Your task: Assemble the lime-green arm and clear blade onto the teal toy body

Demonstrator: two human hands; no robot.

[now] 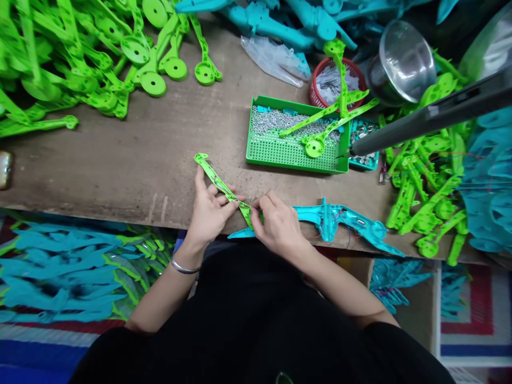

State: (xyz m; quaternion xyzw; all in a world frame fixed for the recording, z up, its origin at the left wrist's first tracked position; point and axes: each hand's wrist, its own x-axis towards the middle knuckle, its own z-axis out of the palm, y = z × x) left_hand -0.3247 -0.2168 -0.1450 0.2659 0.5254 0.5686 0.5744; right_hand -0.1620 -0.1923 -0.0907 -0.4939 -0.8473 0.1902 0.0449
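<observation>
My left hand (pixel 210 210) holds a long, thin green plastic part (pixel 219 182), its fingers behind it and the thumb across its lower half. At the part's lower end, the fingers of my right hand (pixel 275 218) are pinched together; whether a small piece is between them is hidden. Thin dark wire seems to run along the channel of the green part. Under and beside my right hand lies a blue plastic shell (pixel 310 214) at the table's front edge, with red wires and a small metal piece in its right half.
A green perforated tray (pixel 296 166) of small screws stands ahead, two green parts across it. Behind are a red basket (pixel 314 96) and a metal bowl (pixel 408 61). A dark grey tool (pixel 432 112) juts in from the right. Green parts (pixel 154 82) heap at back left.
</observation>
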